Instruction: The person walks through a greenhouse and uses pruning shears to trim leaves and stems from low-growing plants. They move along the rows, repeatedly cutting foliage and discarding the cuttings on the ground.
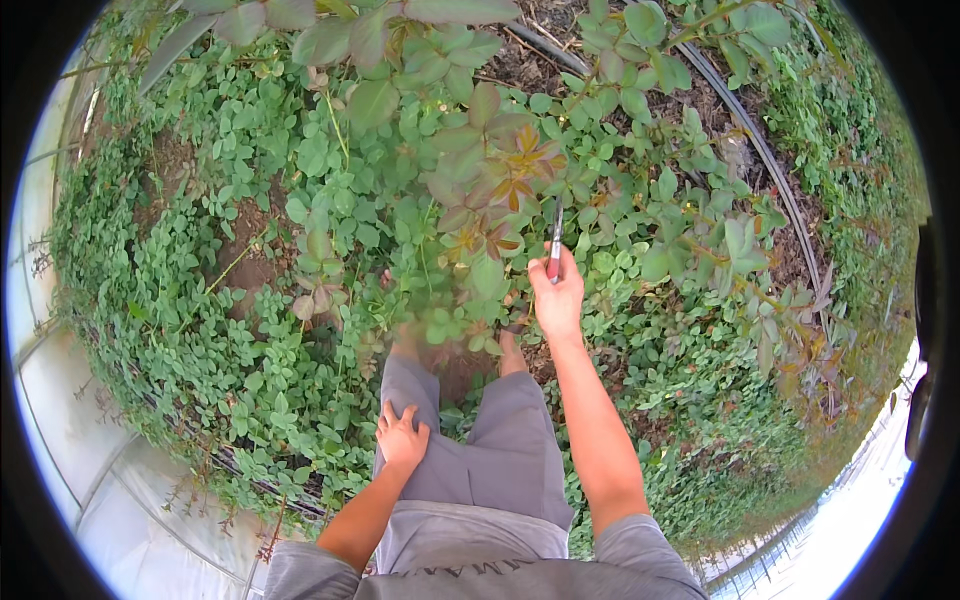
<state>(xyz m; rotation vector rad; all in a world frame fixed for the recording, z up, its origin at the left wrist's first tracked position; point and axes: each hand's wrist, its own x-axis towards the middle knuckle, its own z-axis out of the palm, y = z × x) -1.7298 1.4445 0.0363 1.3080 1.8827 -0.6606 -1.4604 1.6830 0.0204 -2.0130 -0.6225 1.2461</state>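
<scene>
My right hand (559, 296) is closed around a slim red-handled hand tool (556, 251), seen nearly edge-on. Its dark metal end points away from me into the foliage, and the tip is partly hidden by leaves. Just left of the tool is a leafy shoot with reddish young leaves (517, 180), which look like rose leaves. My left hand (402, 436) rests on the thigh of my grey shorts (517, 442), fingers spread, holding nothing.
Dense green plants (247, 360) surround my legs, with patches of brown soil (259, 232) between them. Dark tubing (761, 150) runs along the bed at the right. Leafy stems (457, 11) hang close at the top. A translucent sheet wall (71, 405) stands at the left.
</scene>
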